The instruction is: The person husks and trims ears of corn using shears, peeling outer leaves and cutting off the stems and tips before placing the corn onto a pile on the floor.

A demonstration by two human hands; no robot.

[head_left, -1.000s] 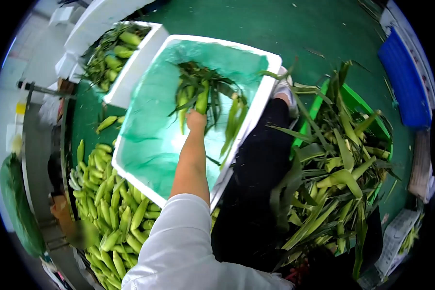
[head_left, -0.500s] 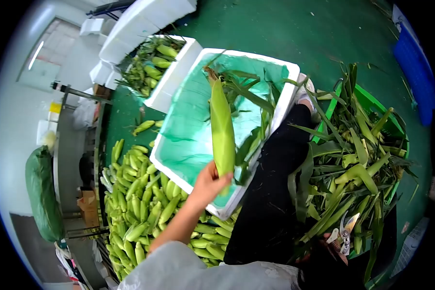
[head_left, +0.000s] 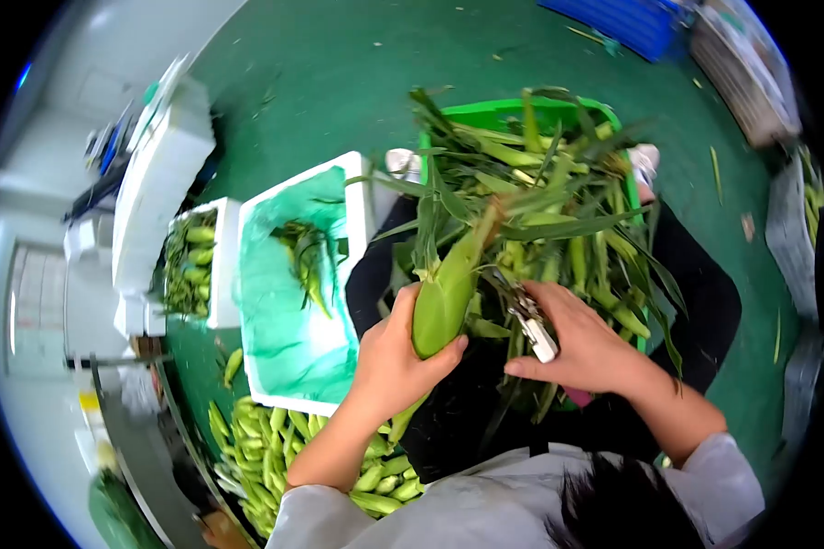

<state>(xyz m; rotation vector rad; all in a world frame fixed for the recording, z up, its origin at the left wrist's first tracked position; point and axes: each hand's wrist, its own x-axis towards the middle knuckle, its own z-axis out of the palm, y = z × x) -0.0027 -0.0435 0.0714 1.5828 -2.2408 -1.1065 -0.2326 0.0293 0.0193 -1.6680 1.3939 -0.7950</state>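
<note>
My left hand point(head_left: 389, 361) is wrapped around a green ear of corn point(head_left: 447, 297) in its husk, its brown silk end pointing up and away from me. Pruning shears point(head_left: 533, 331) with pale handles are in my right hand point(head_left: 581, 343), close to the right of the ear. Their blades are partly lost among the leaves. Just beyond both hands stands a green basket point(head_left: 604, 114) heaped with cut husks and long leaves point(head_left: 549, 220), between my legs.
Left of my leg is a white foam box point(head_left: 362, 197) lined with green film, with leafy corn point(head_left: 311, 270) inside. A second foam box point(head_left: 224, 274) holds more corn. A pile of ears point(head_left: 275, 448) lies on the floor, lower left. Blue crate point(head_left: 613, 23) at the top.
My view has turned right. My left hand has brought the ear from over the foam box to the husk basket. The shears in my right hand have come up beside the ear.
</note>
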